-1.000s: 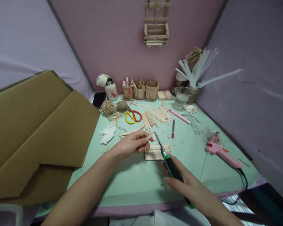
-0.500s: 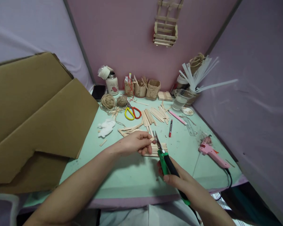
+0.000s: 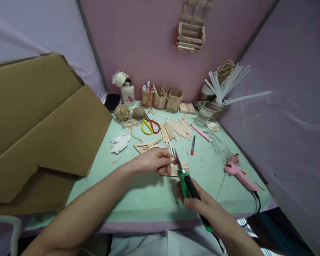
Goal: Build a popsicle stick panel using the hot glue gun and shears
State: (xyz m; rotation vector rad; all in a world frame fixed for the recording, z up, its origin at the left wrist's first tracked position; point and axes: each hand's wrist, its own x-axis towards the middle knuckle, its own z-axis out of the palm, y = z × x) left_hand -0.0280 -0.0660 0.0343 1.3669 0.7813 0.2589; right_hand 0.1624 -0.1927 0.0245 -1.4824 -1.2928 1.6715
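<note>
My left hand pinches a short wooden craft stick, mostly hidden by the fingers. My right hand is wrapped round green-and-black handled shears. Their slim metal blades point away from me, slightly parted, and the stick's end is at them. Below the hands lies a small panel of craft sticks set side by side, partly covered by my left fingers and the shears. Loose craft sticks are strewn just beyond my left hand.
Scissors, twine balls and white tissue lie left of centre. A pink glue gun with a cord rests at right. Behind stand stick-covered holders and a glass of water. A large cardboard sheet fills the left.
The camera view has shifted slightly. My hands, the stick and the shears keep nearly the same position, with the blades still at the stick.
</note>
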